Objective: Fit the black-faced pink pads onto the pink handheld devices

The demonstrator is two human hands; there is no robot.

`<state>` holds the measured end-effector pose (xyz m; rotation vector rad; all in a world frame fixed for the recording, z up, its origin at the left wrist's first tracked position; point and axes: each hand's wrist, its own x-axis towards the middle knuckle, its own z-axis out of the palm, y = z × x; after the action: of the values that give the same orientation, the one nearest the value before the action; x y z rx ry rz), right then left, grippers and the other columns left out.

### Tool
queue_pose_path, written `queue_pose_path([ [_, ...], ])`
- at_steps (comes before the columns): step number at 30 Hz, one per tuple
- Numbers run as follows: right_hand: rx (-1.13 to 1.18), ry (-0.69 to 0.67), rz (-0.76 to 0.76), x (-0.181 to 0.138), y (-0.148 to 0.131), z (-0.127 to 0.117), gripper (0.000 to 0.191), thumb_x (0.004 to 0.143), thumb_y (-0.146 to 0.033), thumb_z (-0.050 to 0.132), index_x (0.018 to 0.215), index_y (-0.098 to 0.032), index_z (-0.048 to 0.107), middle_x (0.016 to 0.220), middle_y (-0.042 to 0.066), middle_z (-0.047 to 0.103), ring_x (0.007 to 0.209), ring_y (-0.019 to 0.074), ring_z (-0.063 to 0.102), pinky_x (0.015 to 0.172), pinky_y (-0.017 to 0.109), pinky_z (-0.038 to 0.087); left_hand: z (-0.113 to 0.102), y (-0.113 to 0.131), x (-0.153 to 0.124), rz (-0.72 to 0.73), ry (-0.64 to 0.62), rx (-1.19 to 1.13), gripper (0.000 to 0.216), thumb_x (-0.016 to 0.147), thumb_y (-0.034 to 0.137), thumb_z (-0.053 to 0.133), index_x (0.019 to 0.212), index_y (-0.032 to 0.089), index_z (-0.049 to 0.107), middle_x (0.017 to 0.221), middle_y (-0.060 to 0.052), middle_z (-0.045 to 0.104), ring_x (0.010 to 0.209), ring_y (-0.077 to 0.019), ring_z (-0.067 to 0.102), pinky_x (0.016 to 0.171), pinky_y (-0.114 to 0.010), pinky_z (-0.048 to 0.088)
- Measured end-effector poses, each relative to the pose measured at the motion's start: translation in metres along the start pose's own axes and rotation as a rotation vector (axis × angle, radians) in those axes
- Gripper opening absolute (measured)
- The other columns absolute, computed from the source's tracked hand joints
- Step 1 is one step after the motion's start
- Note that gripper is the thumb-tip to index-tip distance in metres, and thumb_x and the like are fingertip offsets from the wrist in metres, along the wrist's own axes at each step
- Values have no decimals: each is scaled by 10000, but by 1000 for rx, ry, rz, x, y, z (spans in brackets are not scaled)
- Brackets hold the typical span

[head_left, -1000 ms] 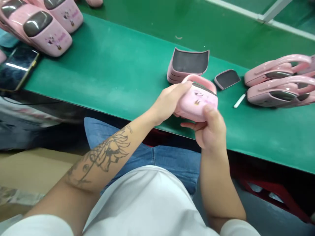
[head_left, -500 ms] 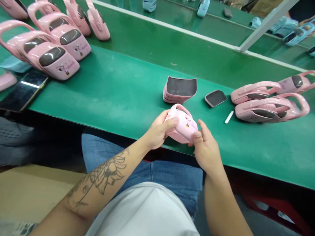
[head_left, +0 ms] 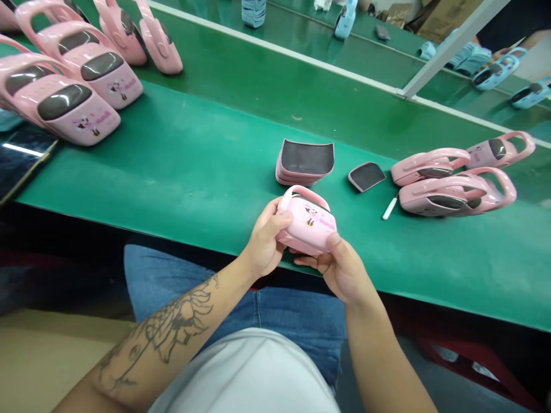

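Note:
Near the front edge of the green table, a pink plastic case with a loop handle [head_left: 306, 221] is held between both hands, its cartoon print facing up. My left hand [head_left: 267, 238] grips its left end, thumb on top. At the right end, my right hand [head_left: 340, 264] has its thumb on the printed face and its fingers underneath. The handle side points away from me, with a strip of dark window showing under the handle. Just beyond stands a stack of curved pink-edged panels with dark faces [head_left: 306, 158]. One more such panel [head_left: 367, 176] lies to its right.
Several pink handled cases [head_left: 80, 117] stand at the left, beside a phone [head_left: 26, 158]. More pink cases [head_left: 434, 195] lie at the right, near a small white stick [head_left: 390, 209]. Beyond a white rail [head_left: 275, 43] are blue cases [head_left: 495, 71] and part of another person.
The pink case has turned so its printed face and handle show more squarely. My right fingers have moved in beneath it. The whole view has shifted slightly.

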<state>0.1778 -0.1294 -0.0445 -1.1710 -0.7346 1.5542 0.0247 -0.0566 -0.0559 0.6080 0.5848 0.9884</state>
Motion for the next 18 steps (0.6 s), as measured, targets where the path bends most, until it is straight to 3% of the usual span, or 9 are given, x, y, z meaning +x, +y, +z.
queue_pose_path([
  [3, 62, 19, -40, 2, 5, 3, 520, 965, -603, 654, 1289, -198, 692, 1218, 121, 787, 1031, 277, 789, 848, 391, 684, -1, -5, 0, 61, 34, 31, 536, 833, 466, 736, 1250, 166, 584, 1112, -98, 707, 919, -224, 685, 724, -295, 523],
  [8, 6, 69, -149, 3, 16, 1, 563, 942, -626, 673, 1244, -153, 708, 1077, 134, 810, 871, 285, 807, 739, 421, 702, -5, -15, 0, 157, 48, 146, 579, 858, 550, 719, 1288, 182, 593, 1197, -114, 694, 1003, -247, 676, 756, -294, 523],
  [11, -67, 96, -200, 2, 16, -3, 567, 955, -643, 641, 1234, -154, 705, 1033, 131, 805, 866, 300, 804, 719, 450, 700, -9, -10, -2, 135, 2, 190, 578, 874, 539, 707, 1319, 188, 592, 1249, -121, 695, 1053, -268, 679, 789, -307, 536],
  [15, -298, 111, -296, -4, 6, -6, 646, 890, -616, 744, 1375, -202, 639, 1295, 134, 743, 1164, 339, 735, 951, 493, 648, -10, 11, -3, 50, -141, 250, 546, 885, 513, 707, 1304, 168, 646, 1222, -124, 729, 1080, -289, 694, 866, -343, 548],
  [18, -505, 123, -433, -10, 4, 1, 813, 858, -510, 816, 1551, -246, 482, 1541, 120, 588, 1404, 351, 575, 1170, 536, 491, -3, 21, -2, 105, -19, 352, 504, 941, 593, 630, 1161, 151, 732, 1069, -114, 770, 1008, -273, 717, 868, -346, 551],
])
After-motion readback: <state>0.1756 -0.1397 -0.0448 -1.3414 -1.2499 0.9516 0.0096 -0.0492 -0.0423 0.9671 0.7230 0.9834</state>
